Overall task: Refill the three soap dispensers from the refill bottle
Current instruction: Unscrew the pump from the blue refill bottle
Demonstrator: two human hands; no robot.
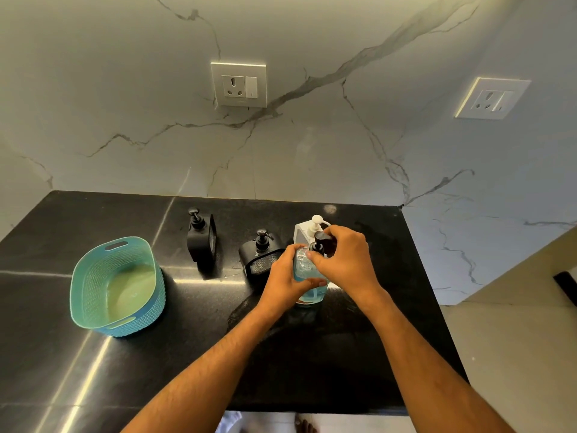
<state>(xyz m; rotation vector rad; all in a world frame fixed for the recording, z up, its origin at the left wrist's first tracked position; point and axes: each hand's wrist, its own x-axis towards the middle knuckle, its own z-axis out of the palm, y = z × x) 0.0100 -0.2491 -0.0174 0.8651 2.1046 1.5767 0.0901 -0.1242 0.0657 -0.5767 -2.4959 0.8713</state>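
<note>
**Two hands work the pump top of a clear soap bottle on a black desk**

Two bare forearms reach in from the bottom of the view over a dark, glossy desk [131, 364] set against a marble-patterned wall. The left hand [288, 276] wraps around the body of a clear bottle [312, 293] holding blue liquid, apparently to keep it upright and stop it turning. The right hand [345, 260] comes from above, its fingers pinching the black pump top [321, 240] at the bottle's neck; this looks like twisting the pump, though whether it is being loosened or tightened cannot be told.

Just behind the bottle, partly hidden by the right hand, stands a white bottle with a white pump [309, 231], probably the refill bottle. To the left are two black soap dispensers with pump tops: one [259, 256] just beside the left hand, the other [202, 237] farther left and nearer the wall. Both have their pumps in place. They sit close together, likely so that each can be reached in turn.

Well apart on the left sits a teal woven-look plastic basket [90, 270], tipped toward the viewer and holding nothing visible. Two wall sockets [239, 85] are mounted above the desk.
</note>
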